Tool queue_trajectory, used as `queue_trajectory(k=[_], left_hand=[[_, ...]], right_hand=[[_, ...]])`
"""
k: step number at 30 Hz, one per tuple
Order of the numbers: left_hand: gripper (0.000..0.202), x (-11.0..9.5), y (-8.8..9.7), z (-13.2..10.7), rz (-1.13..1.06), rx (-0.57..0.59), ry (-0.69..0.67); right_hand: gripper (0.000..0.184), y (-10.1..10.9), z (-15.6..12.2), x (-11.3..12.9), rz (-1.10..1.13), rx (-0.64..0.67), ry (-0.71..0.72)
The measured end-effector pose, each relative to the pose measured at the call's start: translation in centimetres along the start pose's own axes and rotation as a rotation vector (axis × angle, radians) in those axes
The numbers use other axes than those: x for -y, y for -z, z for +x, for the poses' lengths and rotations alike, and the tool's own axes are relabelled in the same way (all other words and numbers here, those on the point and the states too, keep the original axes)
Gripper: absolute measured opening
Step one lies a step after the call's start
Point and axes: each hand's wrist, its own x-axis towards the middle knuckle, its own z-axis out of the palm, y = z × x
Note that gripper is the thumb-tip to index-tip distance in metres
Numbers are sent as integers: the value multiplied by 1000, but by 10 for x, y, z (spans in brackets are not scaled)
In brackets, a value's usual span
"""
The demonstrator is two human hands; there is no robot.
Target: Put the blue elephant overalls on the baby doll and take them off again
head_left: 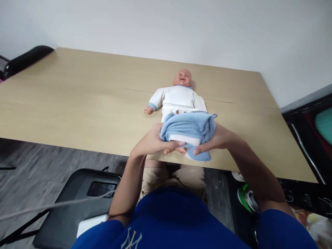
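My left hand (153, 140) and my right hand (220, 137) hold a bunched light blue cloth garment (188, 122) between them. It has a white band and a loose blue flap hanging below; its exact kind is hard to make out. Both thumbs press on its near side, while most of the other fingers are hidden. Beneath and beyond it, a baby doll (178, 95) lies on its back, head away from me. The doll wears a white long-sleeved top with blue cuff and collar, and white bottoms. Its bare feet show below the garment, which covers its legs.
The doll lies on a wide wooden table (90, 97) against a white wall. A black folding chair (70, 204) stands at the near left, bearing a phone (101, 189); a cable (57, 204) crosses above it. Dark shelving (306, 138) borders the right side.
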Motion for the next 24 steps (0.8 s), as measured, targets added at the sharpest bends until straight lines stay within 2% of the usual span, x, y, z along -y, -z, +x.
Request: queue_trajectory(k=[2,4,7,9,13,17,19,21,24], left_hand=[[34,7,-10,-19,-21,-85,129],[26,14,-17,-33,-10,-196,199],[32,24,-25,-43,-12,-283,255],[39,31,-28,-44,-24,-302,292],[52,41,-31,-41,-15,-311,271],[52,49,-31,-37,13,-317,233],[38,53,-29,-36,78,-333,281],[27,57,-28,-36,144,-341,341],[26,63,-28,-35,163,-321,378]], right_hand=[[77,-14,-3,-5,-125,-67,-53],[57,-29,-5,-14,-220,-151,-122],[40,-43,-4,-26,-264,-230,-191],[43,-45,-1,-33,-218,-195,-209],[69,-34,3,-46,-74,-40,-224],[72,-31,4,-57,-31,-18,-179],[67,-36,6,-61,-82,-91,-155],[50,-43,8,-65,-193,-239,-170],[27,-50,11,-72,-362,-458,-219]])
